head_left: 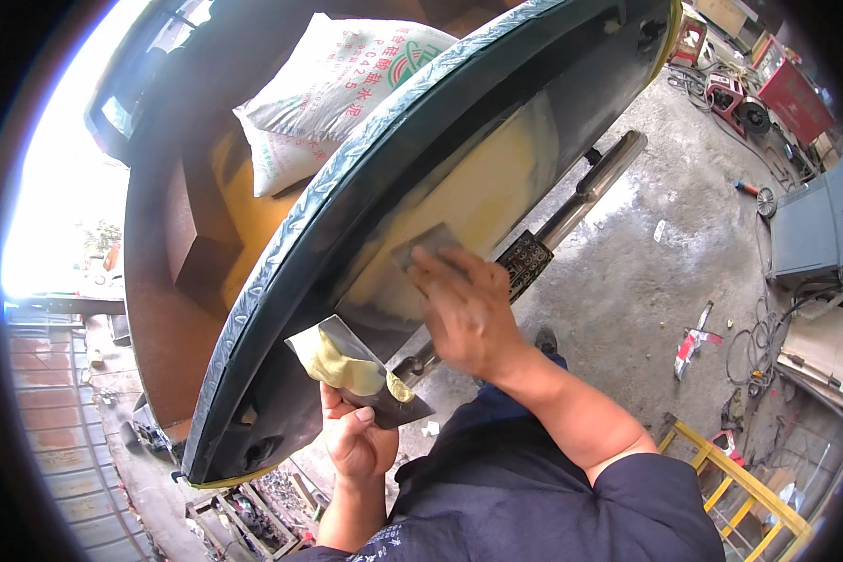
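Observation:
My left hand (pixel 356 440) grips a dark flat plate (pixel 407 410) from below, thumb on its near face. Thick pale yellow filler paste (pixel 342 365) is heaped on that plate. With its fingers pressed on a thin metal scraper (pixel 431 242), my right hand (pixel 468 304) lies against the dark curved vehicle panel (pixel 590 80). A wide smear of yellow filler (pixel 492 178) covers the panel's middle, above and around the scraper. The scraper's lower part is hidden by my fingers.
A white printed sack (pixel 337 89) lies behind the panel's padded rim. A chrome tube (pixel 595 183) runs below the panel. To the right are a grey metal cabinet (pixel 820 225), cables, a red machine (pixel 726 94) and a yellow ladder-like frame (pixel 735 478) on the concrete floor.

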`<state>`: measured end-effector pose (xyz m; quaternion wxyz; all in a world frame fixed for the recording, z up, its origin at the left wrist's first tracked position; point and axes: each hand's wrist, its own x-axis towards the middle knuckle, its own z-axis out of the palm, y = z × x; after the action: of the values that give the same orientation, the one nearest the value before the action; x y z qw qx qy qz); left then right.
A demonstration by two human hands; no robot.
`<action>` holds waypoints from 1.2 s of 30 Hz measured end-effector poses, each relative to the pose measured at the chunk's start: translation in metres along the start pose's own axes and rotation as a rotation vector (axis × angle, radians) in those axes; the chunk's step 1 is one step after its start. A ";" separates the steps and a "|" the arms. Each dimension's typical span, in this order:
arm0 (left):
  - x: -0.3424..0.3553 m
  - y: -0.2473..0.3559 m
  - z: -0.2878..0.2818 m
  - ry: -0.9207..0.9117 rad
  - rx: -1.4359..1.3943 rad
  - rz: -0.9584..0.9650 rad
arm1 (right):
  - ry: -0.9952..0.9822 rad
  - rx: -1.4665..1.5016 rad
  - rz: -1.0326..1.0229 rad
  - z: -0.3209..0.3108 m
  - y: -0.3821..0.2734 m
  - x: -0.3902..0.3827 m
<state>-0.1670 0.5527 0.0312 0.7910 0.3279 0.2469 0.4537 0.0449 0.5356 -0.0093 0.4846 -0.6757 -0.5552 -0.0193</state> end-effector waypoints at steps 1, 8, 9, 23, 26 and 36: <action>0.001 0.001 -0.002 -0.008 0.013 0.004 | -0.037 0.024 -0.001 0.001 -0.007 -0.004; -0.002 -0.002 -0.010 -0.025 -0.029 0.011 | -0.373 1.258 0.018 -0.058 -0.036 -0.033; -0.005 -0.003 -0.009 -0.014 -0.045 0.030 | -0.397 1.150 -0.027 -0.056 -0.037 -0.039; -0.035 -0.001 -0.027 -0.146 0.002 0.234 | -0.252 0.216 0.018 -0.083 -0.053 -0.064; -0.048 -0.012 -0.018 -0.067 0.012 0.262 | -0.276 0.154 -0.105 -0.092 -0.063 -0.064; -0.099 -0.045 0.007 -0.024 0.102 0.295 | -0.376 0.028 -0.347 -0.119 -0.078 -0.088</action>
<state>-0.1838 0.4467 0.0115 0.7009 0.4056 0.2094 0.5481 0.0122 0.3844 0.0537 0.3715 -0.5552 -0.7435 0.0312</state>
